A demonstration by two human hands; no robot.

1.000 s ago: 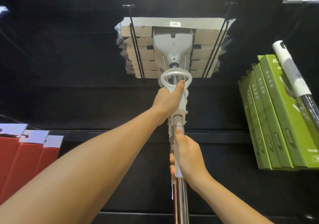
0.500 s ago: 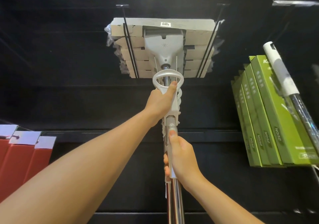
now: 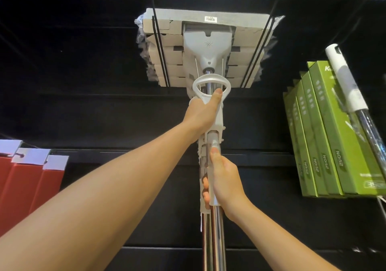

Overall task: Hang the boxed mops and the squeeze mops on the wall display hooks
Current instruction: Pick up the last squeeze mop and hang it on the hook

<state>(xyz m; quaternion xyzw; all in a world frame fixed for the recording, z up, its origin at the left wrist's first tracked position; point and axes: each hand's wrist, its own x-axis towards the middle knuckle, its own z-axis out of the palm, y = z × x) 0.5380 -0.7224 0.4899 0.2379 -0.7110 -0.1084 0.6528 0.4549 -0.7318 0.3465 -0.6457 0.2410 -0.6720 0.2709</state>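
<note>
Right hand (image 3: 224,184): nearest, wrapped round the squeeze mop (image 3: 208,47) pole where a white plastic sleeve meets polished chrome tube; thumb laid up along the sleeve.

Left hand (image 3: 201,115): higher, gripping the neck of the white oval pull handle (image 3: 211,87), thumb pressed on the ring's lower edge.

Mop: long axis upright, head uppermost, pole running down out of view. Grey moulded head bracket, flared and smooth, with pale sponge blocks in crinkled clear film. Head sits between two black wire display hooks (image 3: 159,47) on the dark wall.

Left: red boxes (image 3: 31,187) with white hang tabs. Right: green boxed mops (image 3: 325,133), matte card, hanging in a row.
</note>
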